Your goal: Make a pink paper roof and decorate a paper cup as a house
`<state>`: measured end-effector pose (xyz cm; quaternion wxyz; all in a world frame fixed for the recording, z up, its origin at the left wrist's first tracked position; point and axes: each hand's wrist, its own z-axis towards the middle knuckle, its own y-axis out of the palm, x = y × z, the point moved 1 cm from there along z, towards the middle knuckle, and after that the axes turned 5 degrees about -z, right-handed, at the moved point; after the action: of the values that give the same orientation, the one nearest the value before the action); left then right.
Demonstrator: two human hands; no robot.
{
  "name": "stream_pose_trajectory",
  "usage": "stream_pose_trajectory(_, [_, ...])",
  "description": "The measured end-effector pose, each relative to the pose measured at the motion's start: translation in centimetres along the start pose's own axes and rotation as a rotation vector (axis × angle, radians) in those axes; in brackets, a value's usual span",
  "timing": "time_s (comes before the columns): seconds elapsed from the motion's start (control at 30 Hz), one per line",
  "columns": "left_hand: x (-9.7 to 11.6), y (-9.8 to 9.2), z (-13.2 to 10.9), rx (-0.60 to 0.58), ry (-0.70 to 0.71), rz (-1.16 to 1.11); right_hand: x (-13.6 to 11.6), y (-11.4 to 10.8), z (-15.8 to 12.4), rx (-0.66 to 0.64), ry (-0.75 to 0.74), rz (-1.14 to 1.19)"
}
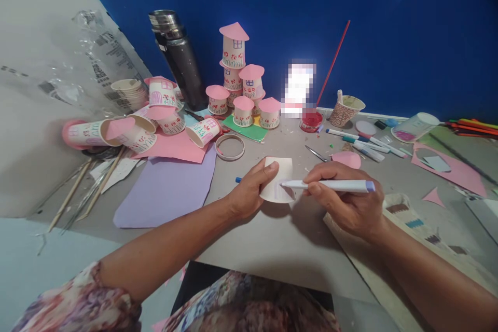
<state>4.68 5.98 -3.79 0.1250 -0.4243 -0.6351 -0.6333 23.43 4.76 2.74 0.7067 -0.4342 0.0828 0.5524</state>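
My left hand (251, 189) is wrapped round the left side of a white paper cup (280, 168), thumb on its front, holding it above the table. A faint purple outline shows low on the cup's wall. In my right hand (346, 202) is a white felt-tip marker (338, 185) with a purple end, lying nearly level. Its tip meets the cup at the purple lines. Part of a blue pen (238, 180) pokes out behind my left wrist. A pink paper disc (346, 159) lies just beyond my right hand.
Decorated cups with pink cone roofs (233, 46) stand stacked at the back, beside a dark thermos (181, 62). Purple paper (167, 187) and a tape roll (230, 147) lie left. Scissors (316, 153), several markers (365, 145) and a patterned cup (346, 110) are at right.
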Motion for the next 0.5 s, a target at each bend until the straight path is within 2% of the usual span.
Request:
stream_pose_trajectory(0.17, [0.02, -0.07, -0.04, 0.01, 0.012, 0.016, -0.16, 0.3, 0.06, -0.097, -0.013, 0.059])
stream_pose_trajectory(0.3, [0.06, -0.02, -0.04, -0.005, 0.011, 0.031, -0.3, 0.25, 0.18, -0.043, -0.028, 0.028])
stream_pose_trajectory(0.43, [0.05, -0.05, -0.02, 0.016, 0.016, 0.052, -0.15, 0.15, 0.04, -0.114, 0.003, 0.06])
stream_pose_trajectory(0.5, [0.03, -0.07, 0.0, 0.026, 0.001, 0.037, 0.08, -0.03, -0.1, -0.064, 0.031, 0.048])
